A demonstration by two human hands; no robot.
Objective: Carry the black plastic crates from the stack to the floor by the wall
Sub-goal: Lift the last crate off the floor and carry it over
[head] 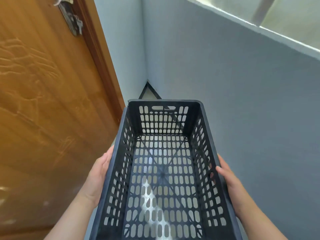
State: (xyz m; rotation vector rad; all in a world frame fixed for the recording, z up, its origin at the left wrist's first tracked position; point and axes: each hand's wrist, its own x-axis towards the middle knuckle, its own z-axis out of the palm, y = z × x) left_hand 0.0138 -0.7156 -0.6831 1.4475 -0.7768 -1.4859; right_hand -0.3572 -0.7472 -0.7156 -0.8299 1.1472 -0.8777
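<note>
A black plastic crate [206, 129] with slotted walls and floor is held up in front of me, long side pointing away, open top facing me and empty. My left hand [98, 175] grips its left long wall from outside. My right hand [228, 181] grips the right long wall, thumb over the rim. The floor shows pale through the crate's slots, so the crate is in the air. The stack of crates is out of view.
A brown wooden door [43, 101] with a metal lock and keys [72, 23] fills the left. Grey-blue walls [225, 84] meet in a corner straight ahead, with a dark skirting and a small patch of floor [149, 94] beyond the crate. A window ledge [259, 26] runs at upper right.
</note>
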